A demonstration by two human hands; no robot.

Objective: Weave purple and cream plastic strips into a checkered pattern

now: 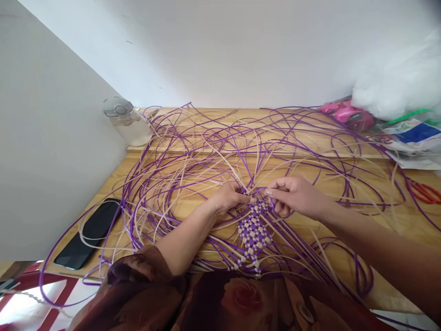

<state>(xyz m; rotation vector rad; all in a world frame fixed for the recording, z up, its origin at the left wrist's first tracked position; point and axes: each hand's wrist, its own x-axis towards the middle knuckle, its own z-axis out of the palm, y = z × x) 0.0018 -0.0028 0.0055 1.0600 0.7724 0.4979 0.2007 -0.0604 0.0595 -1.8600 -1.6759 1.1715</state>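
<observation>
A purple and cream woven piece (254,230) with a knotted checker pattern lies on the wooden table in front of me. Long purple and cream strands fan out from it on all sides. My left hand (230,197) pinches the upper left edge of the weaving between thumb and fingers. Just right of that edge, my right hand (291,196) is closed, with a purple strand (271,202) pinched between thumb and forefinger. The strand curves beside the weave's top right corner. Its exact path between the fingers is partly hidden.
A black phone (88,234) lies at left under loose strands. A clear bottle (128,122) stands at the back left. At right are red-handled scissors (425,191), a pink bundle (347,114) and plastic bags (413,138). Tangled strands cover much of the wooden table (113,177).
</observation>
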